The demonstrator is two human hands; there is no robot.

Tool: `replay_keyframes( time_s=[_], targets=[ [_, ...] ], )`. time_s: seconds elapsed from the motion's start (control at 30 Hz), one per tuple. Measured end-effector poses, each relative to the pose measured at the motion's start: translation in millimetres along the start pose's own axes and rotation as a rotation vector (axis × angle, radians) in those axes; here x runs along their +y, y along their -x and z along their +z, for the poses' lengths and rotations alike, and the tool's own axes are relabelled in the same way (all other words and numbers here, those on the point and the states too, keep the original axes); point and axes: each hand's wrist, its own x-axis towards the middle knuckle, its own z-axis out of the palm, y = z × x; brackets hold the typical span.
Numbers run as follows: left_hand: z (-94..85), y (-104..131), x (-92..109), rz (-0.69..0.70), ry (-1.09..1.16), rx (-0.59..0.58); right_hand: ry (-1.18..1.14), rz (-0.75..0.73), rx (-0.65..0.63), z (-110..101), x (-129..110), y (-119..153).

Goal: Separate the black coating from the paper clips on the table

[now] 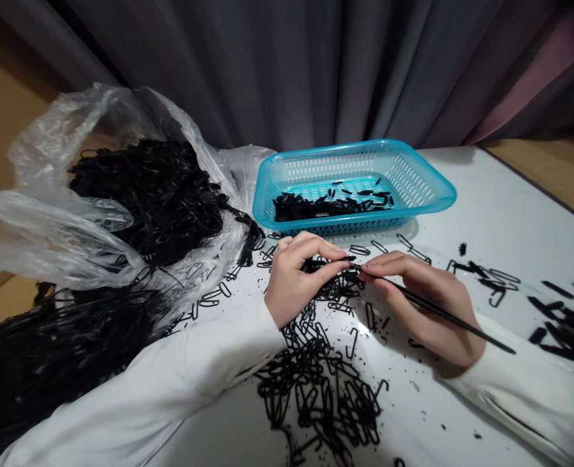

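Observation:
My left hand (296,275) pinches a small black piece (349,258) between thumb and fingertips, just in front of the basket. In my right hand (425,305) is a thin black stick-like tool (471,329), held like a pen. The tool's tip meets or nearly meets the small piece; exact contact is too small to tell. Under and below both hands lies a pile of black elongated loops and hooks (328,402), spread over the white table (403,415). The palm side of my left hand is hidden.
A blue plastic basket (430,191) holding short black pieces stands behind my hands. At left, a clear plastic bag (38,155) spills black strips (155,194); more black strands (72,357) lie nearer. Short black strips (571,331) sit at right. A grey curtain (277,71) hangs behind.

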Motion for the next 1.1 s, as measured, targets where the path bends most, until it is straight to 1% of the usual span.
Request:
replay_keyframes(
  time_s=[0.17, 0.27, 0.33, 0.53, 0.67, 0.73, 0.8, 0.9, 1.0, 1.03, 1.1],
  targets=[
    [0.9, -1, 0, -0.017, 0.016, 0.006, -0.188, 0.194, 0.059, 1, -1, -4],
    [1.1, -1, -1, -0.030, 0.054, 0.018, -0.364, 0.330, 0.039, 1, 2, -6],
    [1.2, -1, -2, -0.034, 0.083, 0.022, -0.473, 0.392, 0.027, 1, 5, -5],
    [1.8, -1, -4, -0.053, 0.146, 0.038, -0.705, 0.480, -0.003, 2, 10, -5],
    [1.7, 0, -3, -0.065, 0.143, 0.019, -0.836, 0.554, -0.029, 3, 9, -4],
    [1.5, 0, -2, -0.076, 0.144, 0.011, -0.868, 0.566, -0.045, 4, 9, -4],
    [1.4, 0, -2, -0.089, 0.151, 0.017, -0.843, 0.554, -0.041, 5, 9, -4],
    [1.6, 0, -2, -0.105, 0.132, 0.024, -0.662, 0.476, 0.023, 3, 7, -5],
    [1.6, 0, -2, -0.116, 0.114, 0.029, -0.331, 0.275, 0.105, -2, 3, -6],
    [1.5, 0, -2, -0.121, 0.114, 0.029, -0.209, 0.189, 0.108, -4, 2, -6],
    [1.0, -1, -2, -0.128, 0.110, 0.030, -0.016, 0.028, 0.068, -8, 1, -5]
  ],
)
